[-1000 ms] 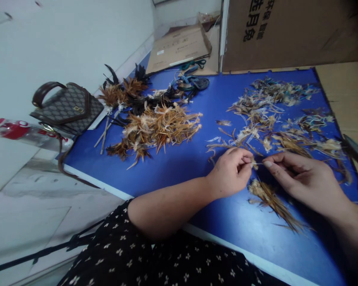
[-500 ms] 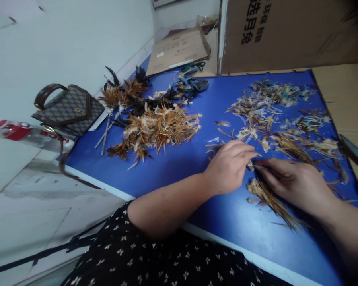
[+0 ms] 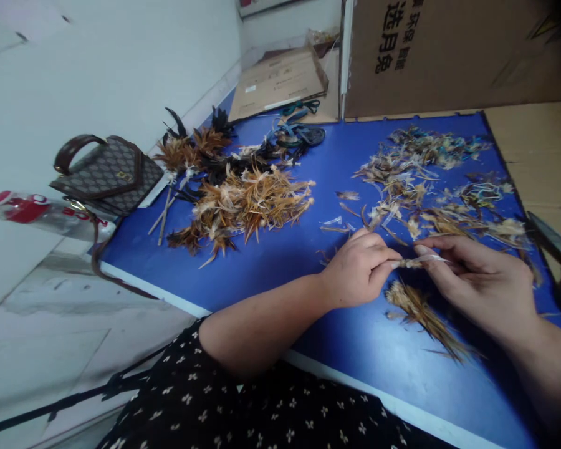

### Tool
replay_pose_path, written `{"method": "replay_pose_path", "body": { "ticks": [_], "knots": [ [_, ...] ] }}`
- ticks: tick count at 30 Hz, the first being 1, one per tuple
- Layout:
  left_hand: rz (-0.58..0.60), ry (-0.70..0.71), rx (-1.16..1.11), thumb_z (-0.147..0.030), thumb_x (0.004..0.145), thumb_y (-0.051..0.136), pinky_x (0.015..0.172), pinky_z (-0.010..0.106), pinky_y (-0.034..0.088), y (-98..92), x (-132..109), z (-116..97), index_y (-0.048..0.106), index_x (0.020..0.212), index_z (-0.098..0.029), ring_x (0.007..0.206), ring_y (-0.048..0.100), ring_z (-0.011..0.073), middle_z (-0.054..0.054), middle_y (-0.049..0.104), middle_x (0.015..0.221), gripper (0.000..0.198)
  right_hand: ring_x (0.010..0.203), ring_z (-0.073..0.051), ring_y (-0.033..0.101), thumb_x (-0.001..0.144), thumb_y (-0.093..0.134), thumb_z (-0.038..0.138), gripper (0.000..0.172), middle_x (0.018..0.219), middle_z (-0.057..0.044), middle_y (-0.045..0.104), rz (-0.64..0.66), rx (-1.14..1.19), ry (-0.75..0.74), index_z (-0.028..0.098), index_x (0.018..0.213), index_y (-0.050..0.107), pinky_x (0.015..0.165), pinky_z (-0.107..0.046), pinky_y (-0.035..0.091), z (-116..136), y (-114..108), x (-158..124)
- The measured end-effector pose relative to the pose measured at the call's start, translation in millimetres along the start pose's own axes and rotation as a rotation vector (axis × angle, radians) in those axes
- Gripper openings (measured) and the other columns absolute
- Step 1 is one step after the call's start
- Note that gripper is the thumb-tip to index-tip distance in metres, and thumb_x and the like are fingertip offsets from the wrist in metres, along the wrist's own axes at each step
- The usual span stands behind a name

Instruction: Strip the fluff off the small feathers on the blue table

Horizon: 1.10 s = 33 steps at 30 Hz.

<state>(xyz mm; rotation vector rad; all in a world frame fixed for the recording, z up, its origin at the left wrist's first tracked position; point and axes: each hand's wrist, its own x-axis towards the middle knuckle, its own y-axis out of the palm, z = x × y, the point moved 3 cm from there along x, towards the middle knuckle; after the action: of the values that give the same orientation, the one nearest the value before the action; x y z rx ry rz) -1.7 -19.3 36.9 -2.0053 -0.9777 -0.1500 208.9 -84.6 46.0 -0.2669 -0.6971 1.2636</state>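
My left hand (image 3: 359, 269) is closed in a pinch on one end of a small, pale brown feather (image 3: 407, 264). At its other end, the thumb and fingers of my right hand (image 3: 489, 280) are closed on it too. A thin whitish strip (image 3: 434, 257) lies across my right thumb. The feather is stretched nearly level between both hands, just above the blue table (image 3: 271, 280). Below them rests a bundle of brown feathers (image 3: 421, 315), its fluffy ends toward the left. Loose feathers and pale scraps (image 3: 402, 181) are scattered beyond my hands.
A large pile of golden-brown feathers (image 3: 252, 199) lies left of centre, with darker feathers (image 3: 196, 146) behind. A handbag (image 3: 112, 171) and a plastic bottle (image 3: 42, 212) are at the far left. Scissors (image 3: 554, 246) sit at the right edge. Cardboard (image 3: 449, 62) stands behind.
My right hand has turned and shifted slightly, its fingers opening up more to view. The feather now shows stretched between both hands, and the whitish strip is visible over the right thumb.
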Motion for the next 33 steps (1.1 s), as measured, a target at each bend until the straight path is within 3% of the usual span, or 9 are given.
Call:
{"method": "replay_pose_path", "body": {
  "ticks": [5, 10, 12, 14, 16, 19, 21, 27, 33],
  "knots": [
    [-0.093, -0.018, -0.211, -0.023, 0.106, 0.068, 0.105, 0.041, 0.06, 7.3, -1.2, -1.2, 0.081, 0.112, -0.017, 0.109, 0.076, 0.0204, 0.011, 0.08, 0.109, 0.016, 0.069, -0.016, 0.069, 0.099, 0.079, 0.049, 0.03, 0.092, -0.004, 0.082, -0.038, 0.022, 0.027, 0.023, 0.111, 0.085, 0.057, -0.026, 0.052, 1.7, 3.3, -2.2],
    [-0.133, -0.144, -0.319, -0.02, 0.103, 0.07, 0.086, 0.03, 0.065, 10.0, -5.5, -1.9, 0.084, 0.108, -0.014, 0.09, 0.077, 0.0157, 0.01, 0.082, 0.102, 0.015, 0.063, -0.016, 0.064, 0.1, 0.077, 0.047, 0.028, 0.083, -0.002, 0.076, -0.035, 0.03, 0.023, 0.025, 0.115, 0.084, 0.053, -0.027, 0.049, 4.0, 3.8, -1.4],
    [-0.157, -0.203, -0.312, -0.019, 0.101, 0.071, 0.08, 0.028, 0.064, 9.4, -6.4, -1.3, 0.084, 0.108, -0.014, 0.082, 0.075, 0.0141, 0.01, 0.082, 0.099, 0.016, 0.069, -0.017, 0.067, 0.099, 0.077, 0.043, 0.033, 0.096, -0.005, 0.077, -0.038, 0.048, -0.022, 0.026, 0.127, 0.081, 0.058, -0.03, 0.054, 7.1, 1.3, 1.0],
    [-0.207, -0.243, -0.301, -0.019, 0.1, 0.071, 0.076, 0.028, 0.064, 8.1, -6.7, -0.5, 0.084, 0.106, -0.013, 0.076, 0.073, 0.0133, 0.009, 0.082, 0.095, 0.016, 0.078, -0.019, 0.07, 0.098, 0.078, 0.04, 0.04, 0.125, -0.01, 0.074, -0.051, 0.084, -0.079, 0.028, 0.136, 0.076, 0.065, -0.034, 0.06, 11.0, -1.8, 3.3],
    [-0.248, -0.278, -0.273, -0.02, 0.099, 0.071, 0.076, 0.029, 0.064, 7.5, -6.6, 0.4, 0.084, 0.102, -0.014, 0.074, 0.072, 0.0138, 0.008, 0.081, 0.09, 0.014, 0.083, -0.02, 0.071, 0.097, 0.08, 0.037, 0.034, 0.136, -0.013, 0.068, -0.11, 0.089, -0.124, 0.028, 0.129, 0.077, 0.069, -0.038, 0.062, 15.1, -5.3, 4.3],
    [-0.281, -0.312, -0.233, -0.02, 0.098, 0.072, 0.078, 0.03, 0.064, 7.9, -6.3, 0.5, 0.084, 0.099, -0.015, 0.076, 0.072, 0.0154, 0.007, 0.08, 0.086, 0.012, 0.085, -0.024, 0.07, 0.097, 0.08, 0.033, 0.011, 0.106, -0.009, 0.073, -0.149, 0.042, -0.171, 0.029, 0.106, 0.077, 0.073, -0.041, 0.06, 22.4, -4.6, 3.7],
    [-0.294, -0.318, -0.224, -0.02, 0.097, 0.073, 0.08, 0.031, 0.065, 8.2, -6.3, -0.7, 0.083, 0.099, -0.016, 0.079, 0.074, 0.0163, 0.007, 0.081, 0.088, 0.012, 0.083, -0.025, 0.07, 0.097, 0.079, 0.031, 0.005, 0.091, -0.006, 0.073, -0.083, 0.016, -0.207, 0.029, 0.099, 0.075, 0.074, -0.041, 0.058, 27.7, 1.1, 3.3],
    [-0.269, -0.293, -0.226, -0.022, 0.098, 0.07, 0.082, 0.031, 0.065, 8.1, -6.6, -6.6, 0.082, 0.093, -0.016, 0.078, 0.074, 0.0162, 0.007, 0.081, 0.085, 0.014, 0.082, -0.024, 0.074, 0.098, 0.077, 0.028, 0.006, 0.094, -0.006, 0.077, -0.022, -0.04, -0.306, 0.028, 0.104, 0.077, 0.071, -0.038, 0.06, 31.7, 12.6, 3.9],
    [-0.216, -0.296, -0.207, -0.021, 0.099, 0.069, 0.082, 0.03, 0.064, 9.7, -6.7, -7.7, 0.082, 0.095, -0.016, 0.077, 0.074, 0.0157, 0.007, 0.081, 0.088, 0.014, 0.089, -0.025, 0.077, 0.097, 0.078, 0.024, 0.015, 0.101, -0.006, 0.079, 0.012, -0.055, -0.361, 0.03, 0.111, 0.078, 0.081, -0.041, 0.064, 20.0, 15.9, 1.3]
  ]
}}
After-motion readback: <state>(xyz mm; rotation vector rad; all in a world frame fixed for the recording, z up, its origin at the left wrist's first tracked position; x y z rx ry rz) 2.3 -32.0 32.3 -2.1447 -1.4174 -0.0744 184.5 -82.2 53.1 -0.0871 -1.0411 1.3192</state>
